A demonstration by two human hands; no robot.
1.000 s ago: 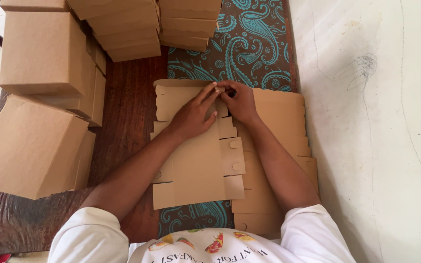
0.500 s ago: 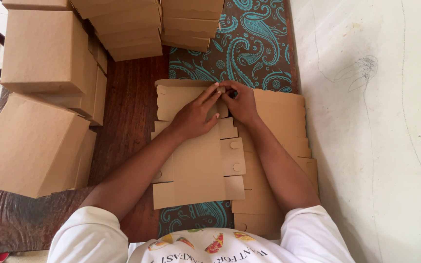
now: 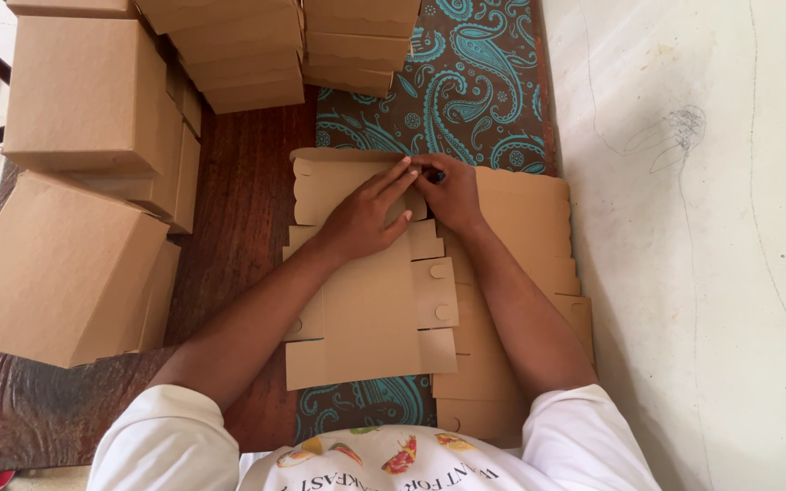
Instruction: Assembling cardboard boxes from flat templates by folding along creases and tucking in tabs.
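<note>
A flat box blank [image 3: 370, 300] of brown cardboard lies on the table [image 3: 247, 182] in front of the person, its tabs and slots showing along the right edge, and it rests partly on a stack of more blanks [image 3: 525, 273] that spreads out to the right. The left hand [image 3: 366, 214] lies flat and open on the far end of the blank, fingers stretched toward the right hand and pressing the card down. The right hand [image 3: 448, 191] sits just beside it, touching it at the fingertips, with the fingers curled and pinching the card at the far edge; what exactly they grip is hidden. Under the blanks a teal paisley cloth [image 3: 466, 82] covers part of the dark wooden table. Folded boxes [image 3: 75, 182] stand piled at the left, and more of them [image 3: 293, 45] are stacked at the far edge. A pale wall [image 3: 702, 227] runs along the right.
</note>
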